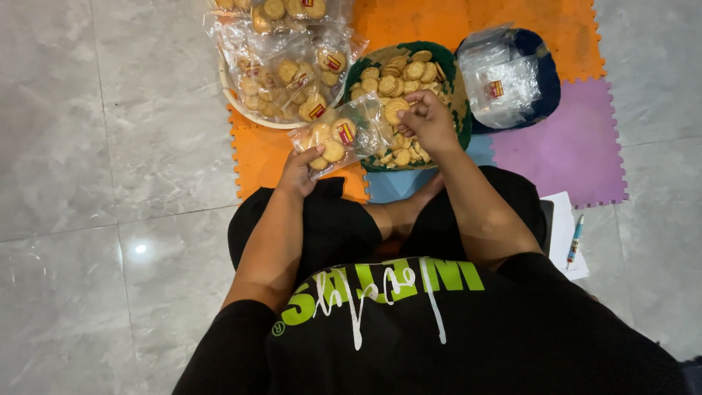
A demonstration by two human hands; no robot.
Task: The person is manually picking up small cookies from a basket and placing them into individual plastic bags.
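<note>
My left hand grips the lower end of a clear plastic bag that holds several round biscuits and a small red-and-yellow label. My right hand is at the bag's open mouth, fingers pinched on a round biscuit. Both hands hover over the near rim of a green basket filled with loose biscuits. I sit cross-legged on the floor in a black shirt and black trousers.
A white tray at the upper left carries several filled biscuit bags. A dark blue bowl at the right holds empty clear bags. Orange, purple and blue foam mats cover the tiled floor. Paper and a pen lie at my right.
</note>
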